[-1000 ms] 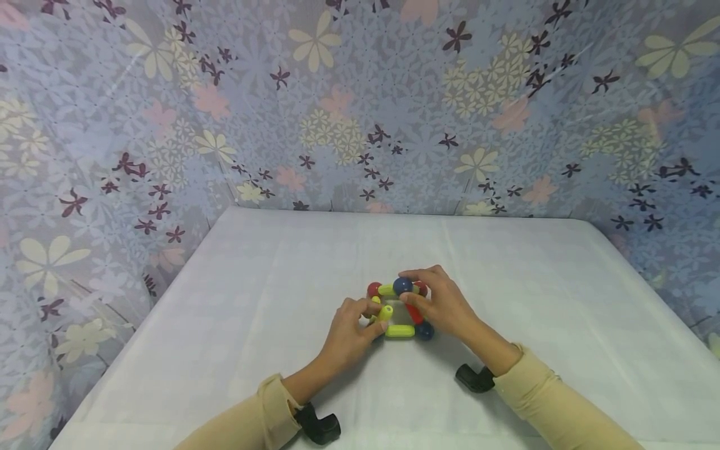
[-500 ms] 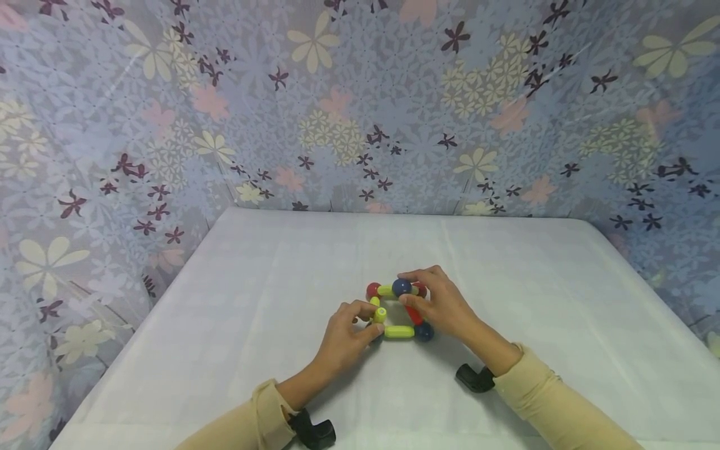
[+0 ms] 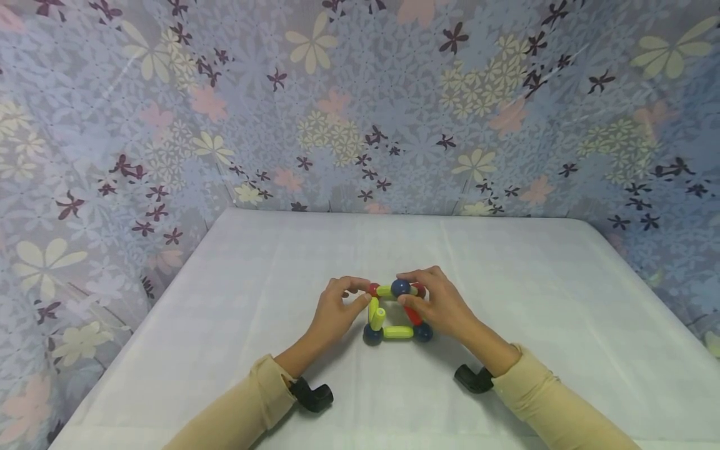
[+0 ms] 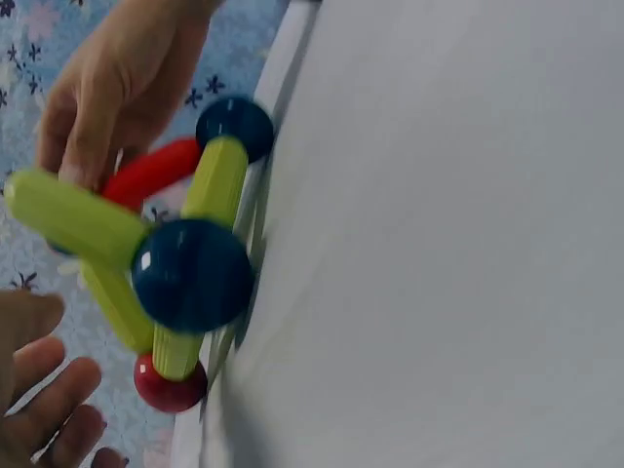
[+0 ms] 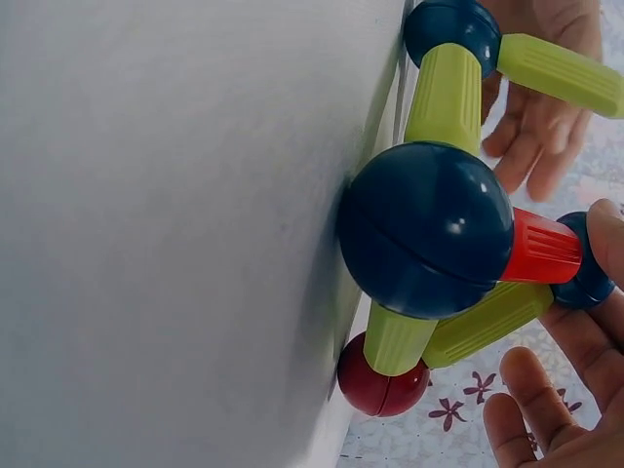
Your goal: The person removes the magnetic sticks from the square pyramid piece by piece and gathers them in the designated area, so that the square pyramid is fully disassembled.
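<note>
A frame of magnetic sticks and balls stands on the white table. My right hand (image 3: 439,300) pinches the raised blue ball (image 3: 400,287) atop a red stick (image 3: 414,315), which leans up from the front-right blue ball (image 3: 423,332). From the front-left blue ball (image 3: 372,334), a yellow-green stick (image 3: 379,317) rises with its upper end free. My left hand (image 3: 335,312) is beside the back-left red ball (image 3: 374,289). In the left wrist view its fingers (image 4: 58,409) are loosely bent, gripping nothing visible. Another yellow-green stick (image 5: 492,322) slants to the raised ball in the right wrist view.
A yellow-green stick (image 3: 398,332) joins the two front balls. White cloth covers the table (image 3: 270,262), with a flowered curtain (image 3: 349,112) behind it. Black wrist mounts (image 3: 475,379) hang under both forearms.
My left hand has let go of the rising yellow-green stick and moved back to beside the back-left red ball. That stick now stands unsupported by the hand. The right hand keeps its hold.
</note>
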`<state>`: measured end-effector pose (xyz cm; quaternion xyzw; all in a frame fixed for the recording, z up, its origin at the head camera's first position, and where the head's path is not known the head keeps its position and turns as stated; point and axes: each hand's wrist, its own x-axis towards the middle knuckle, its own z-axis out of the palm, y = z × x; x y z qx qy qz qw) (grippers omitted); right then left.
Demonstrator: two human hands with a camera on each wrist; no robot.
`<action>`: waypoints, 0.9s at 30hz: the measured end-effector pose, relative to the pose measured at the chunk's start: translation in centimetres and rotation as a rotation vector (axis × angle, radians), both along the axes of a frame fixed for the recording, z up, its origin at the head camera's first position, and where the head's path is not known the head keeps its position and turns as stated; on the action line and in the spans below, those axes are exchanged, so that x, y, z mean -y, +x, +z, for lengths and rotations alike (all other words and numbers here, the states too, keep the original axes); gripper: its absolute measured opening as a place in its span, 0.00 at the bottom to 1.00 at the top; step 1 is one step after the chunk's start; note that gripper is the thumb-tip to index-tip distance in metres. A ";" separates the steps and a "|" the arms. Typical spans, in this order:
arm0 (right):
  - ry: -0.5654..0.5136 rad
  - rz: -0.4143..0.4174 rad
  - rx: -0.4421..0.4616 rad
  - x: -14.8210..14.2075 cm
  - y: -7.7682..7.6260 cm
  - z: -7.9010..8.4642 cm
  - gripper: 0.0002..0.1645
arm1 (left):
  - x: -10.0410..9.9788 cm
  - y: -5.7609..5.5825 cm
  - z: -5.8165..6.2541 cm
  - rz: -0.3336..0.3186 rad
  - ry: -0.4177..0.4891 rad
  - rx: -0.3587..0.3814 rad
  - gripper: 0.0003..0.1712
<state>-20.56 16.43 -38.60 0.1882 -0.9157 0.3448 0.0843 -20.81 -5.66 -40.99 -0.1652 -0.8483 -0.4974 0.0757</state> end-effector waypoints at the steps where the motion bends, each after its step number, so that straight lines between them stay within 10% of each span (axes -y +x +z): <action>1: -0.002 0.002 -0.001 0.0 0.0 0.0 0.27 | 0.0 -0.4 -0.1 -0.012 -0.017 0.014 0.16; 13: -0.020 0.018 -0.018 0.0 0.2 0.0 0.26 | -0.7 -4.1 -0.3 -0.268 -0.231 -0.012 0.21; 27: -0.006 0.050 -0.117 -0.8 -0.2 -0.2 0.26 | -1.4 -3.3 -0.1 -0.155 -0.286 -0.091 0.12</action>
